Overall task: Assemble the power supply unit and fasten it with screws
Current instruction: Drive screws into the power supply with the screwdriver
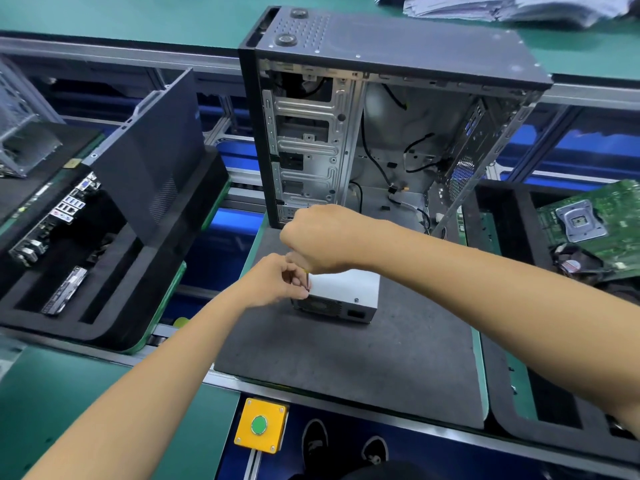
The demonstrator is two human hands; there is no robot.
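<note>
Power supply: small box of pale sheet metal, smooth flat top, near face dark with a round fan grille and a rectangular socket; lies on the grey mat in front of the computer case, outside it.
Screw: one small bright head at the top edge of the box's near face, right of the grille.
Left hand: at the box's upper left corner, fingers curled and pinched together on a small part at that edge; the part is too small to name.
Right hand: closed in a fist just above the left hand, knuckles up, wrapped round a thin tool; only a dark shaft and a speck of yellow show beneath it, tip at the box's left edge.
Computer case: tall tower, matt black outer panels, open side facing the camera; bare stamped steel inside with ribbed drive bays at left, loose black cables, perforated rear panel at right; stands at the far edge of the mat.
Mat: dark grey foam sheet, dull and slightly fibrous, rectangular.
Left tray: black foam with rounded corners, holding a board with a row of ports and a black case panel leaning up.
Circuit board: green, with a square metal socket frame, on the tray at right.
Button box: yellow square housing, round green button, on the bench's front rail.
Shoes: two dark toes below the bench.
Papers: untidy pale stack at the far right.
</note>
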